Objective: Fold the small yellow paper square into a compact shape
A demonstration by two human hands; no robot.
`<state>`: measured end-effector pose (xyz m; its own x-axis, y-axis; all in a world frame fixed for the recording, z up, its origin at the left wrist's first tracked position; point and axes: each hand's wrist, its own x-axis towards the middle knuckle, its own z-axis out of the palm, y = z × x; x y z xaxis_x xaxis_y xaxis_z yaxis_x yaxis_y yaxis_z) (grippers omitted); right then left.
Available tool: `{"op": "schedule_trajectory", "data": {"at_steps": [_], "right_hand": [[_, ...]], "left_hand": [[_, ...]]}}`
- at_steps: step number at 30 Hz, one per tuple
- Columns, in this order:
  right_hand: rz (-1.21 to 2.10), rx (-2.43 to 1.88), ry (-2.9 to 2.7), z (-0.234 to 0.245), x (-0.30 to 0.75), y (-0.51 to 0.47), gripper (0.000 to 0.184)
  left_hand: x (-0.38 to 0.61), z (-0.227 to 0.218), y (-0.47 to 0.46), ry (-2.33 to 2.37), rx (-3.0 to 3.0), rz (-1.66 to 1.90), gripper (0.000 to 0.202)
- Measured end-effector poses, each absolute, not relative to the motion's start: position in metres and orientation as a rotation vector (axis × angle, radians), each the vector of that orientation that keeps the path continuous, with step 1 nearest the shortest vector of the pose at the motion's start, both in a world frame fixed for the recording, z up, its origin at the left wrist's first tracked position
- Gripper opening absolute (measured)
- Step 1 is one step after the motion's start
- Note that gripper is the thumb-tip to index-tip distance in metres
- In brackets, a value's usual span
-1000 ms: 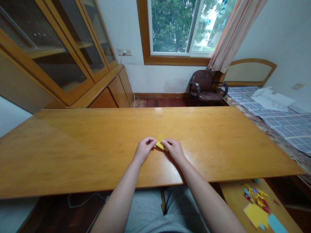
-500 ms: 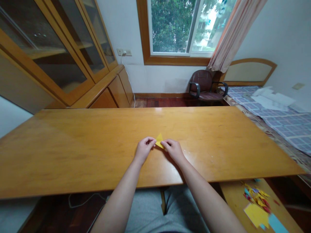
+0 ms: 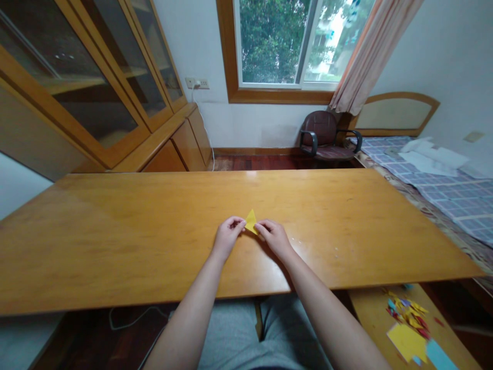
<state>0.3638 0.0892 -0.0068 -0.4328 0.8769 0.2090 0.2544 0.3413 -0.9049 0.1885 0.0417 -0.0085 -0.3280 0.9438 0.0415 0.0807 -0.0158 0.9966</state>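
Head view: both hands pinch a small folded yellow paper [image 3: 251, 221] near the middle of the wooden bench [image 3: 115, 231]. The left hand [image 3: 227, 237] grips its 9 o'clock edge, the right hand [image 3: 272, 237] its 3 o'clock edge, fingertips nearly meeting. Compared with a second ago, the paper's tip sits slightly higher and points more sharply toward 12 o'clock, suggesting a crease being tightened. No readable writing or brand shows anywhere. Coloured paper scraps [image 3: 407, 316] lie at 4 o'clock.
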Motion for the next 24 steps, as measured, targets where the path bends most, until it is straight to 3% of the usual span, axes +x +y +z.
{"op": "schedule_trajectory", "data": {"at_steps": [24], "right_hand": [[1.007, -0.942, -2.142, -0.0005, 0.3643, 0.083, 0.022]], "left_hand": [[0.1864, -0.0096, 0.0405, 1.48, 1.261, 1.375, 0.029]]}}
